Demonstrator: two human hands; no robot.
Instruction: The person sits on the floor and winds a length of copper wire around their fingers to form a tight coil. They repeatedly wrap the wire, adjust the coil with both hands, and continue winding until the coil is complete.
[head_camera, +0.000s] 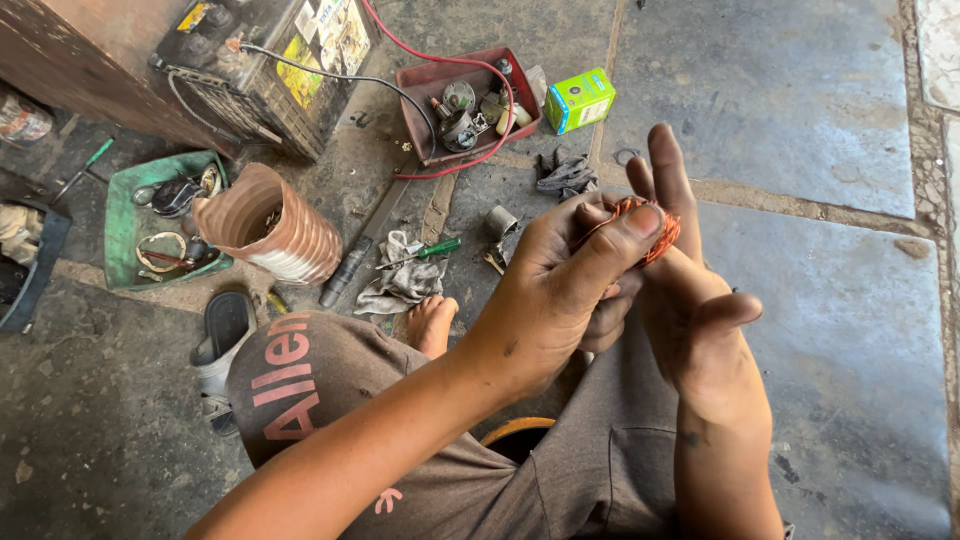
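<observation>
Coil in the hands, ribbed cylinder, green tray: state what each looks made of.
Coil, held by the left hand and right hand: probably copper wire, judging by its shiny orange-red strands. Ribbed cylinder: likely plastic pipe, matte brown, corrugated. Green tray: seemingly moulded plastic, dull and grimy.

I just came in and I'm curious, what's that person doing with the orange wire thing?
A person sits low over a stone floor, holding a small coil of copper-coloured wire up in both hands. The left hand presses it with the thumb; the right hand supports it behind. On the floor lie a green-handled screwdriver, a rag, a red tray of small parts and a green box.
</observation>
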